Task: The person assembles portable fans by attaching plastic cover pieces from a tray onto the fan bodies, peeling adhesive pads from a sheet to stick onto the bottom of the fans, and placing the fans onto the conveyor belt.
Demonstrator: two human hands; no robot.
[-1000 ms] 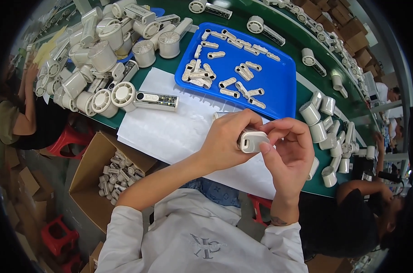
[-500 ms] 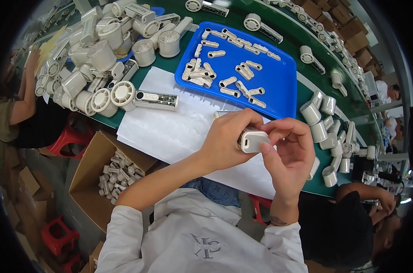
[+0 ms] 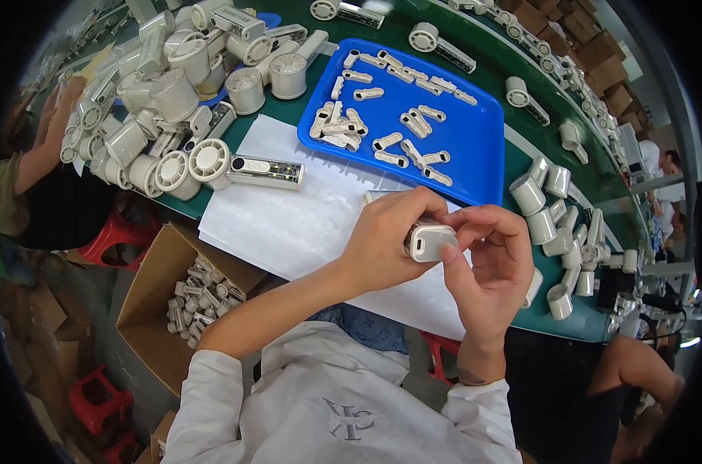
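My left hand (image 3: 390, 241) is wrapped round a white handheld fan (image 3: 424, 246), its rounded handle end turned toward me. A small dark slot shows in that end, beside a grey face. With thumb and fingers, my right hand (image 3: 490, 259) pinches the right side of the same end, the thumb pressed on the grey face. My hands hide the rest of the held fan. Just beyond them lies a blue tray (image 3: 475, 147) with several small white button strips (image 3: 417, 122). Left of the tray, a fan with a bare circuit board (image 3: 267, 172) lies partly on white paper (image 3: 281, 224).
Many white fans (image 3: 173, 93) are heaped at the left of the green table; more fans (image 3: 556, 224) lie at the right. A cardboard box (image 3: 146, 325) holding white parts stands below the table edge at left. Other people sit at both sides, near red stools (image 3: 100, 398).
My hands stay almost in place, the right thumb shifting slightly on the fan's end. At the right, another person's arm has moved lower.
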